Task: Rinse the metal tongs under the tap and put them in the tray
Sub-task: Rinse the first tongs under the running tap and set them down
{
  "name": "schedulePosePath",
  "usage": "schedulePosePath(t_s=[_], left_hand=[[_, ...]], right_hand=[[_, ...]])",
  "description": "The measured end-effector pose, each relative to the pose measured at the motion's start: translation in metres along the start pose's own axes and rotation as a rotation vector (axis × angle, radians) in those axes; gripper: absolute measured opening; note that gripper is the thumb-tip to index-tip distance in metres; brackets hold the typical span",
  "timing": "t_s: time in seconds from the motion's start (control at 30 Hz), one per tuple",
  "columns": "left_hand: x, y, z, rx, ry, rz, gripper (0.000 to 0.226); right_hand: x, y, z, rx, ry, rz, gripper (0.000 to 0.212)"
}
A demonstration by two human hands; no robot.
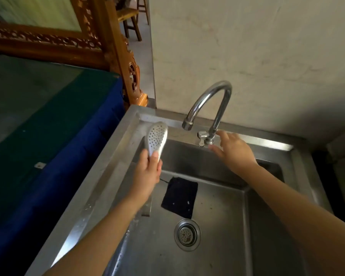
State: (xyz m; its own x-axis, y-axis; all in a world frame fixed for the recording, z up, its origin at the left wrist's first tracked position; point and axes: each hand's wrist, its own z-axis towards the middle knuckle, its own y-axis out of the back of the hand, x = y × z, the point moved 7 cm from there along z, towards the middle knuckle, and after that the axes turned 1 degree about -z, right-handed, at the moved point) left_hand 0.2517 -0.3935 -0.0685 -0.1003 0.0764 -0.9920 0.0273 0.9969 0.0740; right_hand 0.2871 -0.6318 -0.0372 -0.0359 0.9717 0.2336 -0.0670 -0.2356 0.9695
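Black cloth [179, 197] in sink [271, 226] nr drain [187, 235], tongs [156, 138] in L hand [147, 174]

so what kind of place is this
Probably a washing-up corner of a kitchen or small eatery: a deep stainless steel sink, a gooseneck tap against a bare wall, and wooden chairs through the opening behind. The left hand holds perforated metal tongs.

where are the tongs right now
In the head view, the metal tongs are held in the left hand over the back-left corner of the sink, perforated end up, just left of the tap spout.
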Motion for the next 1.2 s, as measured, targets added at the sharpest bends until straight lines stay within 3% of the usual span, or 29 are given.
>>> schedulePosePath(t_s=[0.23, 0.47, 0.73, 0.93, 1.2], left_hand=[[0.068, -0.05, 0.031, 0.075, 0.012, 0.013, 0.022], [0.094, -0.061, 0.044, 0.105, 0.005, -0.031, 0.028], [0.098, -0.067, 0.043, 0.138, 0.017, -0.066, 0.025], [0.103, -0.071, 0.038, 0.168, 0.054, -0.1, 0.023], [0.111, -0.068, 0.033, 0.186, 0.076, -0.092, 0.019]], right_hand=[[0.005, -0.088, 0.047, 0.054, 0.032, -0.248, 0.081], [0.005, -0.097, 0.065, -0.039, 0.09, -0.305, 0.057], [0.01, -0.101, 0.065, -0.026, 0.102, -0.387, 0.049], [0.01, -0.093, 0.072, 0.016, 0.095, -0.326, 0.028], [0.01, -0.087, 0.078, 0.036, 0.125, -0.288, 0.031]])
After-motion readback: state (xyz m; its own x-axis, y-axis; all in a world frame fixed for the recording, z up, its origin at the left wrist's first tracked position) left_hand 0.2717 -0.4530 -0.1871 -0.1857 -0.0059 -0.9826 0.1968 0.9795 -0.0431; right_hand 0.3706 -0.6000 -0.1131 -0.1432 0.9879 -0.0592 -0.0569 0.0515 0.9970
